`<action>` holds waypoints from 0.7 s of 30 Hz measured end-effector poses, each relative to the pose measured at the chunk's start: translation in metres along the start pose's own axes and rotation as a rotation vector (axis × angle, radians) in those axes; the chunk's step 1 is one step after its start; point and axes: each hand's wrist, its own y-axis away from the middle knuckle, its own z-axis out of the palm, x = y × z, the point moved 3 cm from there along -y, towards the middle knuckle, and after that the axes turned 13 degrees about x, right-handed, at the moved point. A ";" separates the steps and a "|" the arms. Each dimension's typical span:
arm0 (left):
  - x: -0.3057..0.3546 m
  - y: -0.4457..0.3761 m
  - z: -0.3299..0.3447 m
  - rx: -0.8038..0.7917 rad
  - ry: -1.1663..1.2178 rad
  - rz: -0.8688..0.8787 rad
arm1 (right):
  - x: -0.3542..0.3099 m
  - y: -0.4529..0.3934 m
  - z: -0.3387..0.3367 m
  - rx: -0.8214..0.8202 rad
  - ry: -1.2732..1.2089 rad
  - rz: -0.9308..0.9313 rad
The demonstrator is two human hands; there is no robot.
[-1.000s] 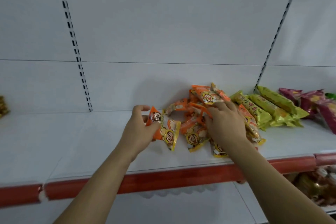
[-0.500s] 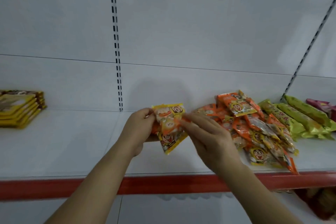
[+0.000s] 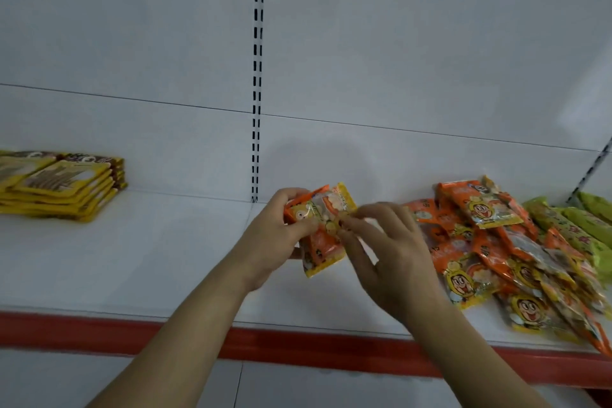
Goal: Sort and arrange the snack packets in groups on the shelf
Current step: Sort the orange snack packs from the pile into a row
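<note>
Gripping a small bunch of orange packets (image 3: 323, 228) above the shelf (image 3: 149, 258), left hand (image 3: 275, 238) is curling round them; right hand (image 3: 387, 248) is pinching their edge. Orange pile (image 3: 496, 242) is lying just right, yellow stack (image 3: 59, 189) far left.

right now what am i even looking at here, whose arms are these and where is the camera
The camera sits on a person's head, looking forward and down, so the two bare arms are that person's own; there is no machine. The left hand grips a few orange and yellow snack packets, and the right hand pinches their edge. They are held over a white shelf with a red front strip. To the right lies a loose pile of orange packets, then green packets. Far left is a neat yellow stack.
</note>
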 end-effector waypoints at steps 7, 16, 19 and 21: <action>0.009 -0.021 -0.009 -0.087 -0.178 0.053 | 0.025 -0.028 0.028 -0.417 -0.091 0.219; -0.009 -0.034 -0.029 0.187 0.052 -0.047 | 0.046 -0.027 0.063 -0.233 -0.446 0.960; -0.013 -0.037 -0.040 0.291 0.024 -0.049 | 0.042 -0.025 0.075 -0.197 -0.665 1.219; -0.014 -0.040 -0.047 0.313 0.026 -0.054 | 0.033 -0.025 0.083 -0.204 -0.681 1.234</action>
